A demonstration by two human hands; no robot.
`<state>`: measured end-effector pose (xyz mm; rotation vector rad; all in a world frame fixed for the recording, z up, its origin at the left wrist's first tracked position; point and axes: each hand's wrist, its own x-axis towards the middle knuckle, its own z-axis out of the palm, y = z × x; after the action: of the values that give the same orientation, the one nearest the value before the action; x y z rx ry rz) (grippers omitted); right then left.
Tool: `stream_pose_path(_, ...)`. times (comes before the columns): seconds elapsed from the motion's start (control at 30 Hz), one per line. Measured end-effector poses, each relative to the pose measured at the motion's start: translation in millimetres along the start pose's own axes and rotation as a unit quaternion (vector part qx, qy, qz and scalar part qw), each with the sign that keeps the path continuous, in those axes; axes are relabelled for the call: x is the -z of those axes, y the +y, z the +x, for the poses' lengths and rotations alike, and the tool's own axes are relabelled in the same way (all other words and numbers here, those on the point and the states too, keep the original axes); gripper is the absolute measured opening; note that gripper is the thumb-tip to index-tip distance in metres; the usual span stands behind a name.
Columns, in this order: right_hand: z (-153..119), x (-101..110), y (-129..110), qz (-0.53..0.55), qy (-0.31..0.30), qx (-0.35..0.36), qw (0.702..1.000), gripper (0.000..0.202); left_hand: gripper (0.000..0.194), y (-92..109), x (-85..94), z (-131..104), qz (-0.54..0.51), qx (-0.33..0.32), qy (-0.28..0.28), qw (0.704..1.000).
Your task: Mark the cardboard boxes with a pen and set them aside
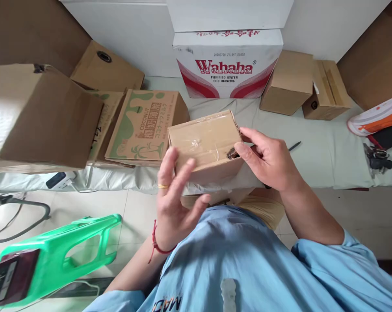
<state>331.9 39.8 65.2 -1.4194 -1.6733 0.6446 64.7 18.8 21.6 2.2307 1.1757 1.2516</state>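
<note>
A small brown cardboard box (205, 141) with clear tape over its top is tilted above the front of the covered table. My left hand (179, 195) is at its left front corner, fingers spread, the fingertips at the box's edge. My right hand (266, 158) is at the right end, thumb and fingers closed round a small dark object (233, 152) whose tip lies against the box's taped corner. Most of that object is hidden in the hand. A dark pen-like thing (295, 146) lies on the table just beyond my right hand.
The coconut carton (144, 125) and other brown boxes (46, 112) stand left. Behind is a white and red Wahaha carton (228, 65); two brown boxes (289, 82) are right of it. Keys (378, 158) lie far right. A green stool (56, 255) is on the floor, lower left.
</note>
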Motion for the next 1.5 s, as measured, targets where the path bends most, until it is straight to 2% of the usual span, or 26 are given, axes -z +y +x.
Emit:
stream_pose_path(0.1, -11.3, 14.2, 33.7, 0.027, 0.028, -0.059, 0.998, 0.058, 0.061, -2.3, -5.7, 7.3, 0.079, -0.073, -0.003, 0.994)
stream_pose_path(0.13, -15.9, 22.7, 50.3, 0.002, 0.053, -0.081, 0.995, 0.054, 0.06, -3.1, -6.4, 9.2, 0.088, -0.077, 0.005, 0.993)
stream_pose_path(0.2, -25.1, 42.7, 89.0, -0.12, 0.088, -0.131, 0.98, 0.043, 0.053, -2.3, -5.5, 13.0, 0.095, -0.075, 0.024, 0.992)
stream_pose_path(0.23, -29.5, 52.9, 109.2, -0.206, 0.072, -0.164, 0.962, 0.037, 0.048, -0.3, -4.3, 15.1, 0.099, -0.074, 0.036, 0.992)
stream_pose_path(0.27, -33.6, 62.6, 128.6, -0.299, 0.048, -0.198, 0.932, 0.036, 0.042, 2.8, -3.1, 17.5, 0.104, -0.076, 0.047, 0.991)
stream_pose_path(0.33, -40.4, 78.9, 160.6, -0.423, -0.021, -0.257, 0.869, 0.045, 0.032, 10.7, -1.0, 23.9, 0.112, -0.093, 0.064, 0.987)
stream_pose_path(0.4, -44.2, 90.1, 180.1, -0.476, -0.091, -0.281, 0.828, 0.055, 0.027, 18.3, -0.9, 32.6, 0.108, -0.125, 0.064, 0.984)
stream_pose_path(0.5, -44.2, 98.9, 187.9, -0.51, -0.173, -0.264, 0.8, 0.054, 0.027, 23.3, -6.0, 47.3, 0.098, -0.166, 0.02, 0.981)
stream_pose_path(0.57, -42.1, 101.7, 185.9, -0.534, -0.217, -0.234, 0.783, 0.049, 0.027, 22.5, -12.1, 54.6, 0.103, -0.176, -0.008, 0.979)
stream_pose_path(0.67, -40.8, 105.3, 182.0, -0.553, -0.271, -0.198, 0.763, 0.043, 0.024, 19.9, -20.7, 59.0, 0.118, -0.18, 0.004, 0.976)
stream_pose_path(0.73, -43.2, 109.2, 178.4, -0.548, -0.268, -0.199, 0.767, 0.035, 0.022, 19.1, -23.8, 58.9, 0.123, -0.176, 0.016, 0.977)
stream_pose_path(0.77, -45.3, 111.6, 175.0, -0.537, -0.241, -0.21, 0.781, 0.029, 0.022, 19.0, -24.4, 58.6, 0.125, -0.172, 0.018, 0.977)
stream_pose_path(0.8, -47.9, 114.2, 169.9, -0.516, -0.188, -0.226, 0.805, 0.023, 0.021, 18.9, -24.5, 58.3, 0.128, -0.17, 0.019, 0.977)
stream_pose_path(0.83, -50.8, 116.4, 163.0, -0.479, -0.108, -0.243, 0.836, 0.017, 0.02, 18.9, -24.2, 58.0, 0.131, -0.17, 0.018, 0.977)
stream_pose_path(0.9, -56.4, 118.2, 143.2, -0.328, 0.093, -0.264, 0.902, 0.013, 0.02, 18.3, -23.0, 57.8, 0.138, -0.176, 0.013, 0.974)
stream_pose_path(0.93, -58.5, 116.9, 131.1, -0.236, 0.18, -0.263, 0.918, 0.015, 0.02, 17.8, -22.4, 57.8, 0.143, -0.182, 0.009, 0.973)
stream_pose_path(0.97, -60.1, 113.9, 118.1, -0.131, 0.242, -0.25, 0.928, 0.017, 0.021, 17.2, -21.8, 57.8, 0.148, -0.188, 0.005, 0.971)
stream_pose_path(1.0, -60.8, 109.0, 104.8, -0.047, 0.272, -0.233, 0.933, 0.02, 0.022, 16.5, -21.3, 57.7, 0.154, -0.194, 0.002, 0.969)
stream_pose_path(1.07, -60.0, 94.5, 79.0, 0.139, 0.273, -0.187, 0.933, 0.022, 0.024, 15.1, -20.8, 57.4, 0.163, -0.203, -0.002, 0.966)
stream_pose_path(1.13, -56.5, 76.5, 55.8, 0.288, 0.24, -0.146, 0.916, 0.018, 0.027, 13.9, -20.8, 56.9, 0.164, -0.207, -0.001, 0.965)
stream_pose_path(1.2, -51.3, 58.6, 35.6, 0.353, 0.2, -0.127, 0.905, 0.014, 0.032, 13.1, -21.1, 56.5, 0.16, -0.205, 0.001, 0.966)
stream_pose_path(1.27, -45.3, 43.1, 19.1, 0.352, 0.157, -0.116, 0.915, 0.01, 0.035, 12.9, -21.3, 56.3, 0.155, -0.203, 0.003, 0.967)
stream_pose_path(1.37, -36.2, 26.1, 3.3, 0.293, 0.1, -0.071, 0.948, 0.006, 0.033, 13.6, -21.4, 56.5, 0.153, -0.202, 0.0, 0.967)
stream_pose_path(1.5, -24.7, 12.8, -4.0, 0.193, 0.099, 0.011, 0.976, 0.004, 0.025, 15.8, -21.6, 57.4, 0.157, -0.194, 0.0, 0.968)
